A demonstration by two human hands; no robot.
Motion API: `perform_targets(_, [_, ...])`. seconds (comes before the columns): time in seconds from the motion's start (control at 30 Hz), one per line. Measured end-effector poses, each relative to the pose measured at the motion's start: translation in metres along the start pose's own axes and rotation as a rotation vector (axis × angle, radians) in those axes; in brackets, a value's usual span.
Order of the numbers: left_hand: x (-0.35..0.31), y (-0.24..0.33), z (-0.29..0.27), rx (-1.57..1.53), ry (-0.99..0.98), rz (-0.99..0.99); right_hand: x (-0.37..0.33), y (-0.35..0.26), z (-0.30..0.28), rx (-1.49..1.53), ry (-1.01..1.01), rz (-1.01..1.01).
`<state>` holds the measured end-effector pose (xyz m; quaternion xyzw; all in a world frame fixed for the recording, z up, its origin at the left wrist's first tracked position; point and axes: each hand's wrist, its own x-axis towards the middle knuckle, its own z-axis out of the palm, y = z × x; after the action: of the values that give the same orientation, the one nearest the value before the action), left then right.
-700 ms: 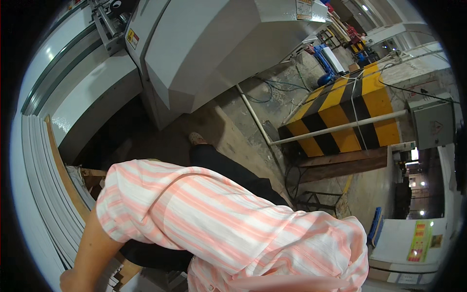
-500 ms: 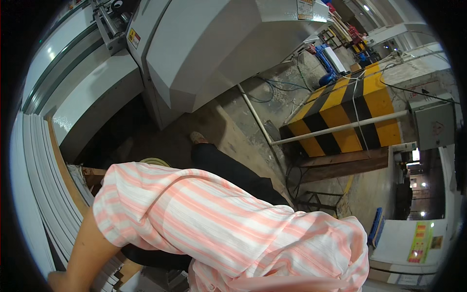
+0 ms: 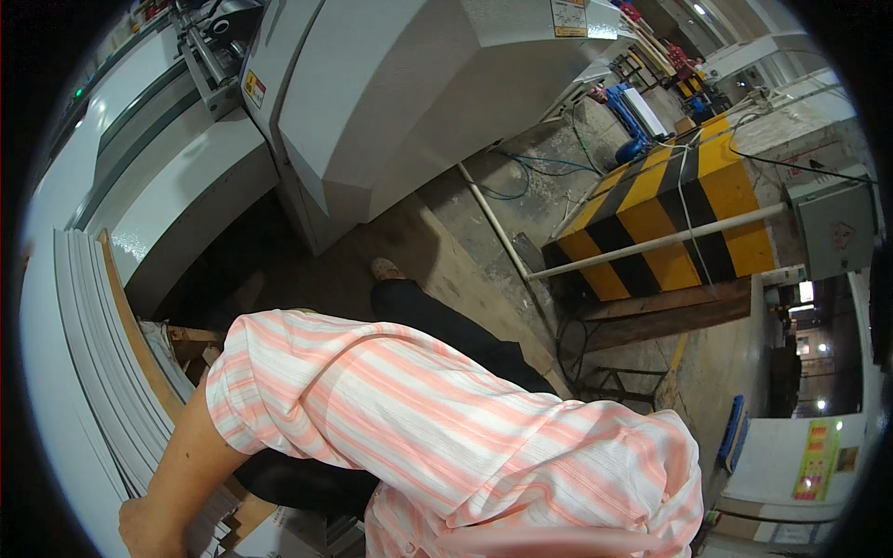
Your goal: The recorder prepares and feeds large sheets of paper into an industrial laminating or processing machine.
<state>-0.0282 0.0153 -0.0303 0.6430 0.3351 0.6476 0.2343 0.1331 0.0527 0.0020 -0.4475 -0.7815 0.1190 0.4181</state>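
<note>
1. Our right hand (image 3: 144, 530) shows only its back and wrist; the fingers are hidden, so we cannot tell whether they are spread, pressed together or pinching a sheet.
2. We have this hand at the lower end of the pile of white sheets (image 3: 98, 344), along the left side of the view. Whether it touches the pile or sits just over it, we cannot tell.
3. Just beside our knuckles, a narrow dark gap parts the outermost sheet from the layers next to it. A brown board (image 3: 133, 321) borders the pile's opposite edge, toward the grey machine (image 3: 391, 112).
4. Our left hand is out of view.
5. We judge the step in hand to be handling sheets at that gap, with nothing visibly lifted clear.
6. In our judgement, the next move calls for fingertips set squarely on the outer sheet's edge, kept apart from the layers beneath, so that no neighbouring sheet drags or bends.
</note>
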Motion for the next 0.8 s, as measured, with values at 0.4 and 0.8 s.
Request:
perform_targets(0.4, [0.012,0.045,0.022,-0.386,-0.028,-0.496,-0.016,-0.021,-0.017,-0.358,0.141,-0.431])
perform_targets(0.8, [0.008,0.036,0.011,-0.259,-0.051,-0.653,0.020,-0.051,-0.031,0.028,0.533,-0.188])
